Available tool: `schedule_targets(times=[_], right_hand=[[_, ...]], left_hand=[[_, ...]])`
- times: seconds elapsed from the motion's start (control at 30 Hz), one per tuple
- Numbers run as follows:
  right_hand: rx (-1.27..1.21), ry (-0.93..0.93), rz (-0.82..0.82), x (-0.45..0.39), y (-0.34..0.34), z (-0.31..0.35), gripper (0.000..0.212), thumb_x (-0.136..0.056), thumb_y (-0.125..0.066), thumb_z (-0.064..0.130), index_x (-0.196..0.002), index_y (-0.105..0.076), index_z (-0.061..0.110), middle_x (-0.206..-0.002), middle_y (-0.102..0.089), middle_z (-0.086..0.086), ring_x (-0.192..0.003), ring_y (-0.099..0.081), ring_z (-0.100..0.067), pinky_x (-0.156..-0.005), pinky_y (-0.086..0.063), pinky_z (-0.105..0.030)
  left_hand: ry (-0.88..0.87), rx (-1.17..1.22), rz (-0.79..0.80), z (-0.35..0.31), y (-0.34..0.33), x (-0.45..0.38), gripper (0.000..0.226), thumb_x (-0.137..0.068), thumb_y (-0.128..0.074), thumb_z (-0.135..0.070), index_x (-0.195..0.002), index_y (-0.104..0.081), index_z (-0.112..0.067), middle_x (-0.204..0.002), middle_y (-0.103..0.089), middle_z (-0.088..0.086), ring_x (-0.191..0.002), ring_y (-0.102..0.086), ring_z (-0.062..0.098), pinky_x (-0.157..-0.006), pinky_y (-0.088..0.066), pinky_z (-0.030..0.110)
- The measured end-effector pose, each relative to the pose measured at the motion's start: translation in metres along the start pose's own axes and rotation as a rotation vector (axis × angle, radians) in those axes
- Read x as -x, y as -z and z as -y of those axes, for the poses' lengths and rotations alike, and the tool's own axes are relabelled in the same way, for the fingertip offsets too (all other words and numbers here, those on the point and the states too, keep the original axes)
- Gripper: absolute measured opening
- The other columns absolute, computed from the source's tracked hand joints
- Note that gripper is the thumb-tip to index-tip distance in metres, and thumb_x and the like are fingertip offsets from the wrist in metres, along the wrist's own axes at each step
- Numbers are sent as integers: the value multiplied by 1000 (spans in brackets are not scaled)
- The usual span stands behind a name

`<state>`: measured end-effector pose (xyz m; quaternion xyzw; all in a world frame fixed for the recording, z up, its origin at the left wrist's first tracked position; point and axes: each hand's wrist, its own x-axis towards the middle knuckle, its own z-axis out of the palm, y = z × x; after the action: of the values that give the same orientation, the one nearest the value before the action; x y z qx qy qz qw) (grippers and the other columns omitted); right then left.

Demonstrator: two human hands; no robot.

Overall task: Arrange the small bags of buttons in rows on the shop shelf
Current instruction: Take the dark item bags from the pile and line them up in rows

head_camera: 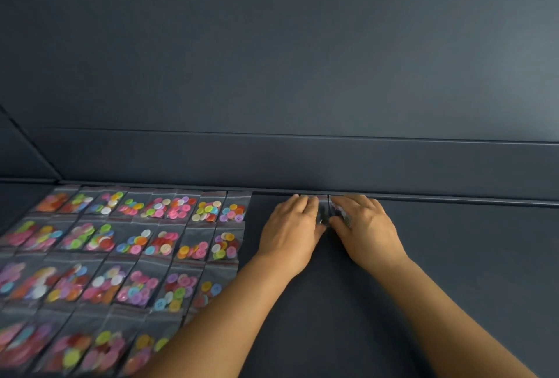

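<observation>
bag rows [127, 256] left on shelf [453, 256]

Hands: left hand [292, 220] and right hand [364, 222] press bags [325, 211] flat at shelf [453, 256] back edge.
Left side: rows of button bags [127, 244].

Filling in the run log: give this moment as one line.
left hand and right hand: setting button bags at shelf back edge | laid rows: at left
</observation>
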<state>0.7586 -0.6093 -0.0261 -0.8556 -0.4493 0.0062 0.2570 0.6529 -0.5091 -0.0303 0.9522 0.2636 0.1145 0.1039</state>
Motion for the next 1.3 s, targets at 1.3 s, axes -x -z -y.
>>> schedule_targets(times=[1.3], right_hand=[[-117, 601, 368, 137, -170, 480, 55, -92, -51, 41, -141, -38, 18, -146, -39, 1, -136, -32, -18, -114, -21, -31]], left_hand=[[583, -67, -278, 348, 192, 399, 56, -97, -44, -38, -147, -26, -20, -146, -39, 0, -134, -33, 17, -109, -27, 29]])
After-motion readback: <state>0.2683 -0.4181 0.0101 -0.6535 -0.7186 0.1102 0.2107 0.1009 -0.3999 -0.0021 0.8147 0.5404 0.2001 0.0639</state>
